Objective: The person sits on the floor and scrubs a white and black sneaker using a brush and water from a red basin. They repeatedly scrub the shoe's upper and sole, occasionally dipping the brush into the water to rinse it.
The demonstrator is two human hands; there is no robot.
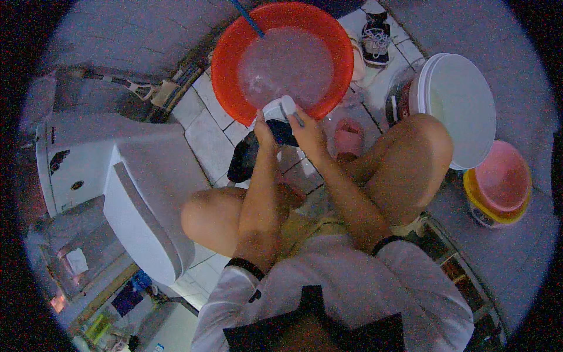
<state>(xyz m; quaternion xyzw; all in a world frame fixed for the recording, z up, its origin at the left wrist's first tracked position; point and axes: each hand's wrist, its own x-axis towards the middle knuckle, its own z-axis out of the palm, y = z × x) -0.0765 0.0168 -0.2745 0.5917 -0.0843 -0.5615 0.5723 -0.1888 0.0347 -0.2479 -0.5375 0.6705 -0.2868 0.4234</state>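
Note:
Just over the near rim of an orange-red basin (pixel 222 94), my left hand (pixel 264 133) grips a dark shoe (pixel 246 155) with a white end (pixel 273 112). A small pale brush (pixel 288 105) is in my right hand (pixel 310 135), held against or close beside that white end; the blur hides its bristles. Cloudy, foamy water (pixel 290 66) fills much of the basin. A blue stick (pixel 248 18) leans into it over the far rim.
A black sneaker with white laces (pixel 376 40) lies beyond the basin. To the right stand a large white bucket (pixel 462 110) and stacked pink and yellow basins (pixel 503 180). A white toilet (pixel 145 211) is on my left. My foot wears a pink slipper (pixel 349 135) on wet tiles.

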